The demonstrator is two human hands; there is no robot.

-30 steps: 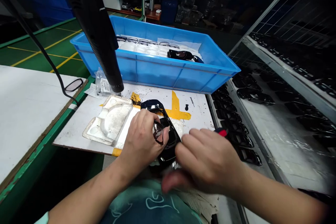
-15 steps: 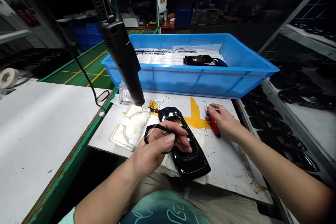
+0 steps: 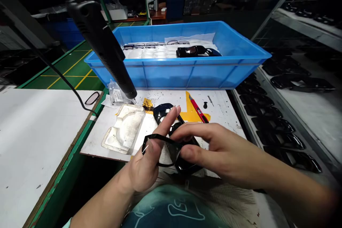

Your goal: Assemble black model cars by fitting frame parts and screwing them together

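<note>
Gripping eyeglass frame [image 3: 155,136] in left hand [image 3: 143,167]

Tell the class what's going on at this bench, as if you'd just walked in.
A person is working at a bench. Their left hand holds a black glasses frame, and their right hand is at its end, above a glossy black moulded piece. A red utility knife lies on the white board, and a blue crate behind holds more frames.
</note>
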